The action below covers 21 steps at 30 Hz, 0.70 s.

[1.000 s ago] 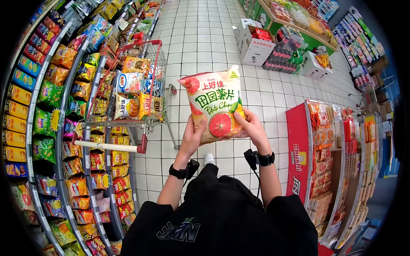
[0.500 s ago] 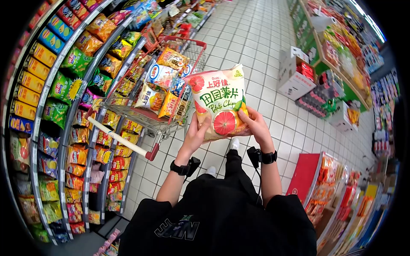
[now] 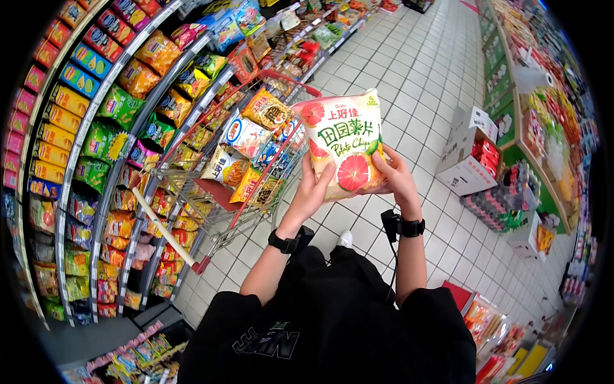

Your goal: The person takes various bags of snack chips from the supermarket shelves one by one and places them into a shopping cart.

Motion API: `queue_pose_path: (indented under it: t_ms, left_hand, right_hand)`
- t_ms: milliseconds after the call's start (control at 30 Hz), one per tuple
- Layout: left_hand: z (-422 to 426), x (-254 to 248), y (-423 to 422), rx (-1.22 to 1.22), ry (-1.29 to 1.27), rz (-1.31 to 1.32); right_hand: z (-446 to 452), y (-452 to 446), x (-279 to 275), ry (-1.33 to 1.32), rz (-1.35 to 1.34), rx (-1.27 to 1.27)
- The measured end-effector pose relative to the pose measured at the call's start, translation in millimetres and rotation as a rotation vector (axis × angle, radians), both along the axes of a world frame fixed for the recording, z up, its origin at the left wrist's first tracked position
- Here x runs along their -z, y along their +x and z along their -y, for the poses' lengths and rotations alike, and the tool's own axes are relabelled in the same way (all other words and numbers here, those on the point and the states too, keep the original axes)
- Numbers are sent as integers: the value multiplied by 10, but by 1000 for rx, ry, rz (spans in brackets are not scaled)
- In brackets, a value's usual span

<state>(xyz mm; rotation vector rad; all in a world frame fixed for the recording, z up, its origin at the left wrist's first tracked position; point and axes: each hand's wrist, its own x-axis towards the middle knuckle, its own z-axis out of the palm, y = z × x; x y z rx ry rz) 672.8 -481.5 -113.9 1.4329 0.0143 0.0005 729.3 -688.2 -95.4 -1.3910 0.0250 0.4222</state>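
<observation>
A bag of potato chips [image 3: 348, 142], pale pink and green with grapefruit slices printed on it, is held upright in front of me between both hands. My left hand [image 3: 311, 191] grips its lower left side, thumb on the front. On the lower right side, my right hand [image 3: 398, 178] grips the bag with its thumb on the front too. Fingers behind the bag are hidden. Just left of the bag stands a shopping cart [image 3: 220, 225] with several snack bags [image 3: 246, 136] in it. Its pale handle [image 3: 165, 227] points down toward the lower left.
Shelves of packed snacks [image 3: 105, 137] curve along the left, close to the cart. To the right, a white carton [image 3: 457, 163] with red packets and wrapped bottles [image 3: 502, 198] stand on the tiled floor [image 3: 396, 61] beside a green-sided display [image 3: 499, 83]. More goods [image 3: 489, 320] are at lower right.
My view has turned, so the cart and shelves sit differently in it. The chip bag and both hands appear slightly farther right and higher. Both hands still hold the bag.
</observation>
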Motion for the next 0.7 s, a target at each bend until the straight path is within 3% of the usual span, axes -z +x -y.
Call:
queue_pose_path:
  t_ms: [233, 433, 500, 533, 700]
  left_hand:
    - [-303, -26, 420, -227, 85, -39]
    - [-757, 38, 697, -439, -80, -132]
    - [-1055, 326, 860, -534, 222, -111]
    - [-1173, 403, 978, -569, 250, -39]
    - [-1705, 562, 1506, -635, 20, -58]
  right_hand:
    - [-414, 828, 1, -13, -4, -254]
    - [-1112, 1396, 99, -53, 37, -412]
    - [-1374, 1645, 248, -115, 65, -443]
    - [-1497, 1768, 252, -122, 64, -460]
    - [-2166, 2472, 377, -272, 102, -520]
